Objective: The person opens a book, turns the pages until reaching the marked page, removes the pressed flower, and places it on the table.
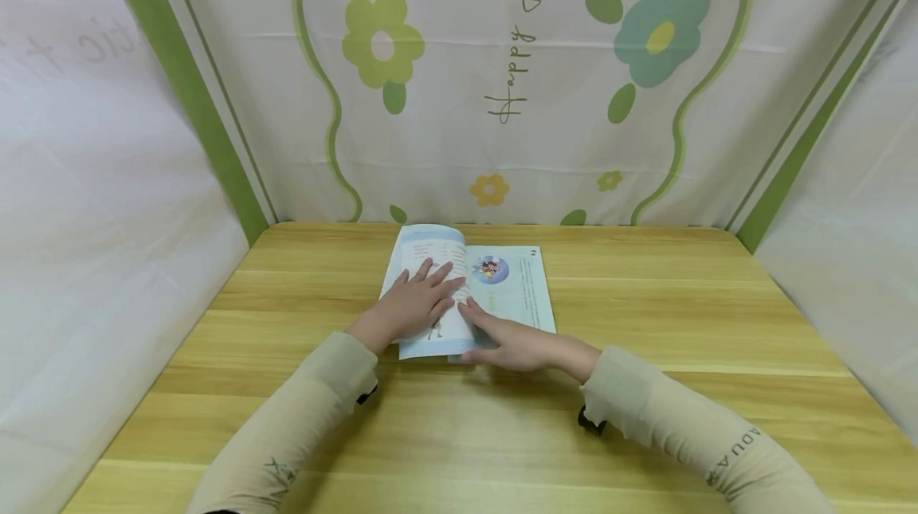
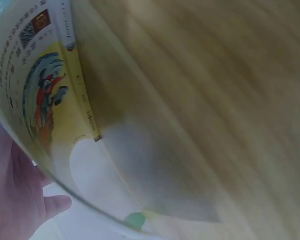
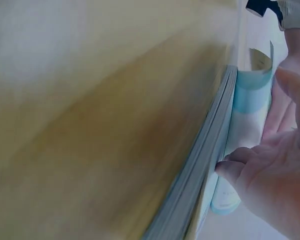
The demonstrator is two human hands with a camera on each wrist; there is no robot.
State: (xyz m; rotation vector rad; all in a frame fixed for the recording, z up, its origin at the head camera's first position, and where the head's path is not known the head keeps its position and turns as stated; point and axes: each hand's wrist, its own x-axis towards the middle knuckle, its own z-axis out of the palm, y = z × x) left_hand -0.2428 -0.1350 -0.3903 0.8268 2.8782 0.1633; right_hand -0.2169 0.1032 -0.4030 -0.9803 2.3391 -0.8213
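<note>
Head view gives me an open book (image 1: 469, 291) lying flat on a wooden table (image 1: 645, 323), toward the far edge and roughly centred. Its pages are thin, glossy paper, pale blue and white, with a round colourful picture printed on the right-hand page. The table has a light yellow grain running side to side, smooth and matte.

I see my left hand (image 1: 414, 305) pressing flat on the left page, fingers straight and spread apart, palm down. My right hand (image 1: 512, 343) lies low at the book's near edge, fingers stretched out together toward the middle fold, touching the paper; nothing is gripped there as far as I can tell. Both arms wear beige knit sleeves (image 1: 294, 426) with ribbed cuffs.

From the left wrist, a page (image 2: 45, 95) curves up in a soft arc, yellow with a blue and red drawing, and the thumb (image 2: 55, 205) sits just beneath it. From the right wrist I see the stacked page edges (image 3: 210, 150) as a thin grey-blue wedge, my fingertips (image 3: 230, 167) resting against them.

Behind the table hangs a white cloth backdrop (image 1: 502, 84) printed with flowers and green wavy lines.
</note>
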